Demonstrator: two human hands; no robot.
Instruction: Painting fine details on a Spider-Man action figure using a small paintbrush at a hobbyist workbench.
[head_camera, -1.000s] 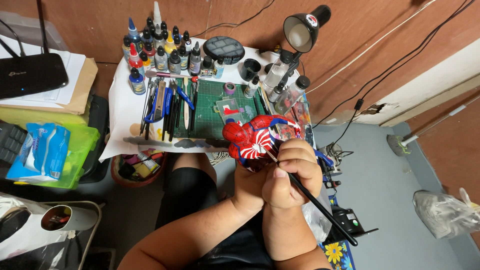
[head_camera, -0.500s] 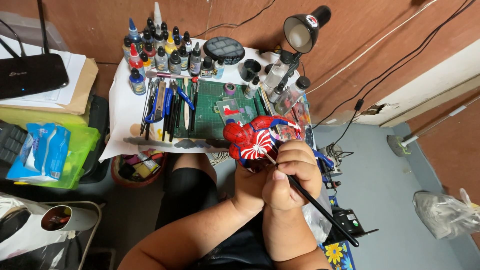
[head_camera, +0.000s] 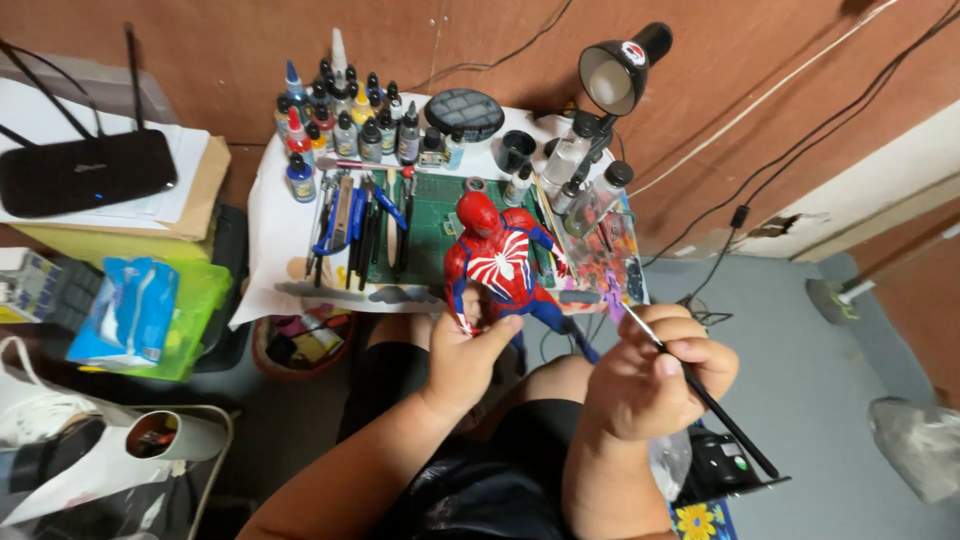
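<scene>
Holding: left hand (head_camera: 468, 357) grips the red-and-blue figure (head_camera: 500, 265), now upright and apart from the right.
Brush: right hand (head_camera: 655, 375), fingers clenched on the paintbrush (head_camera: 700, 393), has drawn away.

Red-and-blue action figure (head_camera: 497, 262) upright; thin black paintbrush (head_camera: 715, 408) slanted.

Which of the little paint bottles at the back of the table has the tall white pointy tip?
The white-tipped bottle at the very back of the cluster, against the brown wall. Its long white nozzle rises above the others, which mostly have dark caps or blue and red tips.
</scene>
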